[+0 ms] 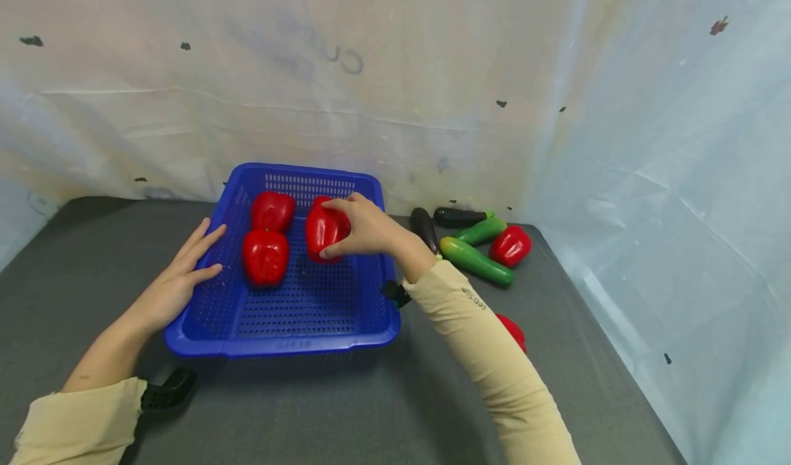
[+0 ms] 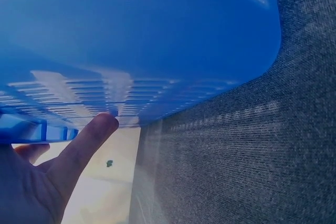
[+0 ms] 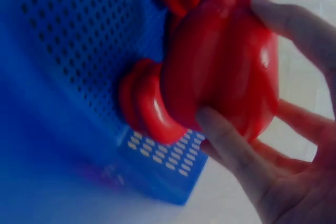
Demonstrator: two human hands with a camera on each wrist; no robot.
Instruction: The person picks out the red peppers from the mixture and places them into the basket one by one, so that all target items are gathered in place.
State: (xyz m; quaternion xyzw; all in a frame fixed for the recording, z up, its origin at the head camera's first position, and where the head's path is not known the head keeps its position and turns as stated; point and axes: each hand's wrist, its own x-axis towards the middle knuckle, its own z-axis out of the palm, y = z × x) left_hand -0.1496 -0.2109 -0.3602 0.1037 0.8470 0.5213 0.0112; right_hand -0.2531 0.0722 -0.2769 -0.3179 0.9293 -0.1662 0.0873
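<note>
My right hand holds a red bell pepper between thumb and fingers, over the blue basket. Close up in the right wrist view, this bell pepper has fingers along its sides. Two more red bell peppers, a rear one and a front one, lie in the left half of the basket. At the basket's left rim, my left hand rests with its fingers spread and fairly straight. The left wrist view has one finger against the basket's slotted outer side.
Right of the basket lie two dark eggplants, two green zucchini and a red bell pepper. Another red bell pepper is partly hidden by the right sleeve. Plastic sheeting hangs behind the grey table.
</note>
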